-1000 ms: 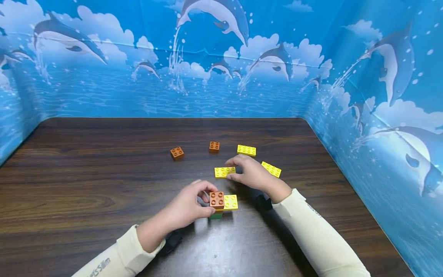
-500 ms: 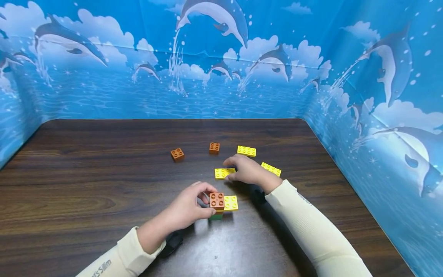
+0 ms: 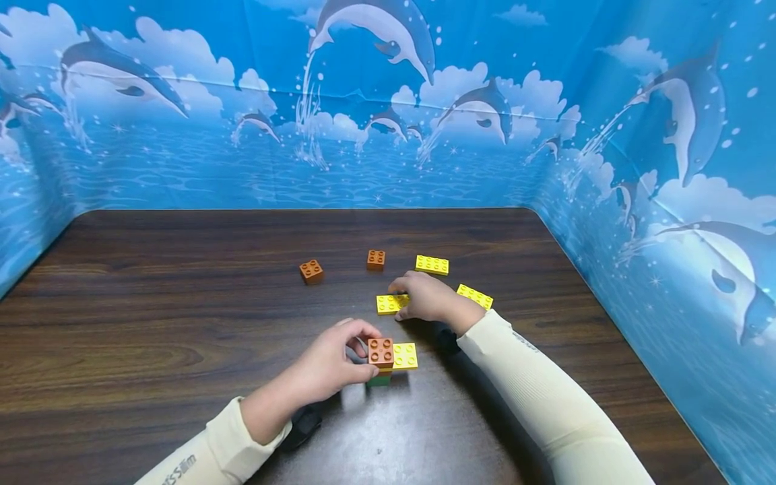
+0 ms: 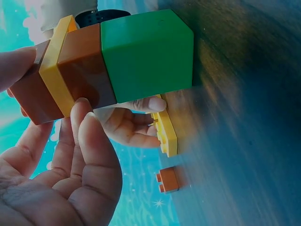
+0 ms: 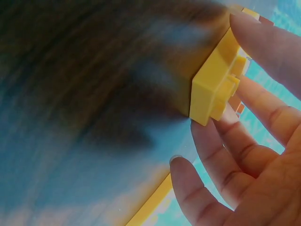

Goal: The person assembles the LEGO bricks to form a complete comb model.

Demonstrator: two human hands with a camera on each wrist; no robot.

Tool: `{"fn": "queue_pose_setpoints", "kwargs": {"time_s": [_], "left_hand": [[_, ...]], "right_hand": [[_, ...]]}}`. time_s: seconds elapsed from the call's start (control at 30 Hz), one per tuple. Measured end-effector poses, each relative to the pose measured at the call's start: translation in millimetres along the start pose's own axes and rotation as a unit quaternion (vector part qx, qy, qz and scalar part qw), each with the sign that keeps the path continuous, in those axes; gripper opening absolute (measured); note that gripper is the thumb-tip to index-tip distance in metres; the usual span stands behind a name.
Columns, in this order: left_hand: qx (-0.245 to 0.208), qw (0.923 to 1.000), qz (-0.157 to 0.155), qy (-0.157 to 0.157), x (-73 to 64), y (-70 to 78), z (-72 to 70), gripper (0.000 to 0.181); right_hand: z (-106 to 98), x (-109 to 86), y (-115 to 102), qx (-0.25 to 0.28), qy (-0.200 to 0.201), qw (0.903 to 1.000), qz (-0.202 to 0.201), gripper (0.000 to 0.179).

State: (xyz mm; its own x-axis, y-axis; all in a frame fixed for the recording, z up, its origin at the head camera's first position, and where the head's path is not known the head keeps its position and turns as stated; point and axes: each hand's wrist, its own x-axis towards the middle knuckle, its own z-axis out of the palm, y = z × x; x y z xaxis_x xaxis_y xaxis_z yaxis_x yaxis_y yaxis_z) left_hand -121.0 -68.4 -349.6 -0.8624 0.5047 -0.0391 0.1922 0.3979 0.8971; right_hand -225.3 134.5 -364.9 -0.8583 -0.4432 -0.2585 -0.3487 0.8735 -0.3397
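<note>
The right hand (image 3: 429, 297) curls thumb and fingers round the yellow brick (image 3: 388, 305), flat on the table (image 3: 151, 323): light, stiff plastic, I'd judge (slick, perhaps), best pinched across its long edges. That hand's reached further left since a second ago; the left hand (image 3: 327, 357) grips the stack (image 3: 380, 353), unmoved.

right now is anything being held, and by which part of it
Left hand holds the block stack near its top. Right hand is around the right end of a yellow brick; whether it grips it cannot be told.
</note>
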Motion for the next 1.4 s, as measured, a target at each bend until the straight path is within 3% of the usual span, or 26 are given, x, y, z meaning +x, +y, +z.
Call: {"fn": "queue_pose_setpoints", "kwargs": {"time_s": [0.53,0.83,1.4], "left_hand": [[-0.008,0.9999,0.004,-0.007,-1.7,1.9,-1.0,0.036],[0.006,0.9999,-0.011,-0.005,-0.7,1.5,-0.1,0.035],[0.007,0.9999,-0.008,-0.004,-0.4,0.0,-0.2,0.033]], "right_hand": [[2.1,-5.2,3.5,-0.025,0.013,0.9996,-0.004,0.042],[3.0,-23.3,2.2,0.007,0.048,0.9987,-0.017,0.041],[-3.5,-65.3,-6.5,0.059,0.115,0.9906,-0.044,0.043]]}}
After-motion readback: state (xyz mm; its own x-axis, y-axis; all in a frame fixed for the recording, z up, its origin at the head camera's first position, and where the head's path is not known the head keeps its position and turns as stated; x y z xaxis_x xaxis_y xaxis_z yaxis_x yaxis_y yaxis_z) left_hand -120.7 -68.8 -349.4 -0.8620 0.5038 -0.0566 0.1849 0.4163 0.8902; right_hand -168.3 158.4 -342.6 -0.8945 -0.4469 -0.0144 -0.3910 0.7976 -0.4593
